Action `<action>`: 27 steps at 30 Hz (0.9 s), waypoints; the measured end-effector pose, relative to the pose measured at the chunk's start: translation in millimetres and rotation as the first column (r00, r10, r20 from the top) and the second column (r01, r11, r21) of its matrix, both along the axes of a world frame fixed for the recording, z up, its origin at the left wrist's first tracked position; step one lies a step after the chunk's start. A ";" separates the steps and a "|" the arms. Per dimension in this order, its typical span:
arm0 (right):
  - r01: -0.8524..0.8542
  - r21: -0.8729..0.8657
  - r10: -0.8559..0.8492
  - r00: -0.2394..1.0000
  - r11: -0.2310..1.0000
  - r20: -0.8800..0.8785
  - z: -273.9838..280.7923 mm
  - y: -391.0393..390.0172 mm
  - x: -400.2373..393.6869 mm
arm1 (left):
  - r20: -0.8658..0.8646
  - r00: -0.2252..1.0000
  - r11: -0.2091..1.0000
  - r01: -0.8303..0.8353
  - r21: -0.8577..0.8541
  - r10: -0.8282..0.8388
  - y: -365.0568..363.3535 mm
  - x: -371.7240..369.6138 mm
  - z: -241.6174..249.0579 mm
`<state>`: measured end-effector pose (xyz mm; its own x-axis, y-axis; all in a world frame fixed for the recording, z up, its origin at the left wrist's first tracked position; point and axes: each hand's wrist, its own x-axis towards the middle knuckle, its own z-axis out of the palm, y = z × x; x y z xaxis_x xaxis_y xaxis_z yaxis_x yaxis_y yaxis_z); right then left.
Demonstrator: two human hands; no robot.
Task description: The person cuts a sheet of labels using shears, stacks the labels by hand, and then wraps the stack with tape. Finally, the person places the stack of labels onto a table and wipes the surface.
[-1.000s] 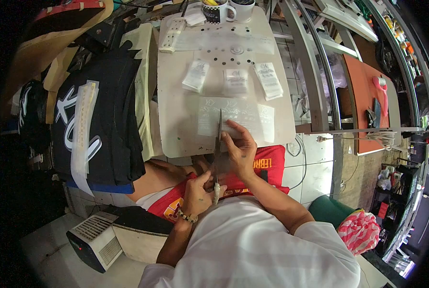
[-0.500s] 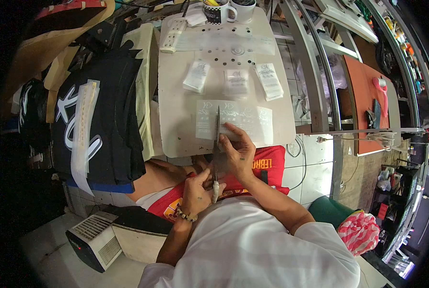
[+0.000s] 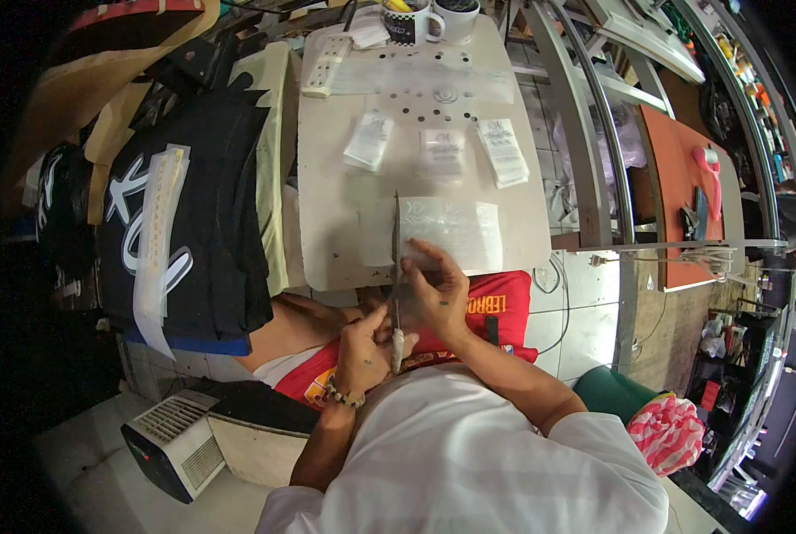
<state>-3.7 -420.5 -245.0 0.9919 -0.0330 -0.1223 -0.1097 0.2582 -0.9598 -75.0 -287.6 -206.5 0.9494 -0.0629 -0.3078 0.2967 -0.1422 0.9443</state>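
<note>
Long scissors (image 3: pixel 396 231) with a white-wrapped handle point away from me, seen nearly edge-on. My left hand (image 3: pixel 362 353), with a beaded bracelet at the wrist, is closed around the handle area. Just right of the blades, my right hand (image 3: pixel 440 289) pinches a clear printed sheet (image 3: pixel 469 233), held over the near part of the pale table (image 3: pixel 331 200). The sheet's lower part is hard to make out. Beyond it lie three small stacks of printed film: a left one (image 3: pixel 368 141), a middle one (image 3: pixel 442 156) and a right one (image 3: pixel 502 153).
Two mugs (image 3: pixel 413 28) and a power strip (image 3: pixel 325 67) are at the table's far end, near a long clear strip (image 3: pixel 478 84) and dark dots. Black garments (image 3: pixel 202 196) are stacked left. Metal rails (image 3: pixel 585 133) run along the right. Red cloth (image 3: pixel 505 298) covers my lap.
The scissors and both hands have shifted slightly left. The sheet has tilted, and its print looks flatter and fainter.
</note>
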 end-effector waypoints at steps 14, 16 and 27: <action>0.009 0.138 0.005 0.995 0.990 -0.101 4.1 -15.4 8.0 | -0.126 0.988 0.935 0.037 -0.353 -0.087 15.7 -1.9 3.9; 0.080 0.186 -0.065 0.994 0.979 -0.087 -3.3 -16.6 11.8 | -0.096 0.988 0.923 0.077 -0.376 -0.122 16.2 -8.7 2.0; 0.085 0.158 -0.073 0.994 0.984 -0.081 16.4 -15.3 29.3 | -0.240 0.970 0.984 0.004 -0.177 -0.047 20.1 -44.1 -14.0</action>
<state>25.5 -435.8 -228.6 0.9749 -0.0848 -0.2058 -0.1524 0.4194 -0.8949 -119.1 -267.5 -220.5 0.8450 -0.1589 -0.5106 0.5182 0.0074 0.8552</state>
